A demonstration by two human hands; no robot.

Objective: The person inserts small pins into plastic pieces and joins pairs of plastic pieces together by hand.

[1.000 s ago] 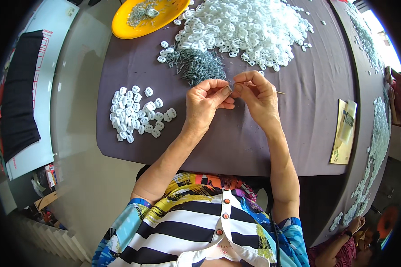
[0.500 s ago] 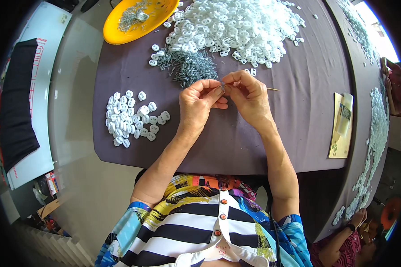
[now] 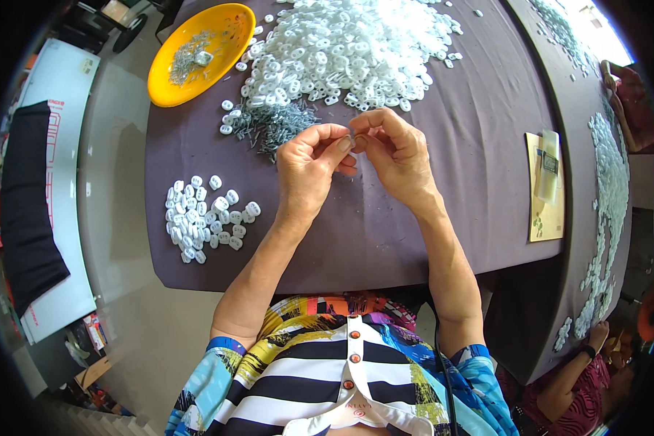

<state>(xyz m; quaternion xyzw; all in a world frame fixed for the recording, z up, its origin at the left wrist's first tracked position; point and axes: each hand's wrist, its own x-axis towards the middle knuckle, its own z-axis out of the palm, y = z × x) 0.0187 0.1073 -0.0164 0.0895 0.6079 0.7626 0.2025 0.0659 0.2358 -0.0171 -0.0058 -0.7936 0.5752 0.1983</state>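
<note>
My left hand [image 3: 305,171] and my right hand [image 3: 400,152] meet fingertip to fingertip above the table. Both are closed in a pinch around a small whitish piece [image 3: 352,136]; the fingers cover most of it, so its kind cannot be made out. Just beyond the left fingers lies a heap of small grey, see-through pins [image 3: 269,125]. Behind that spreads a large pile of white oval plastic pieces with holes [image 3: 341,51]. A smaller group of white oval pieces [image 3: 200,221] with dark marks lies left of my left forearm.
A yellow oval dish [image 3: 229,54] holding clear pins stands at the far left of the dark-covered table [image 3: 356,240]. On the right lie a tan card or packet [image 3: 538,218] and a clear plastic piece [image 3: 548,174]. More pieces cover a side table [image 3: 603,211], where other people sit.
The view has shifted and turned slightly. My hands stay pinched together, a whitish piece now showing between the fingertips. A thin tan stick beside my right hand is out of sight.
</note>
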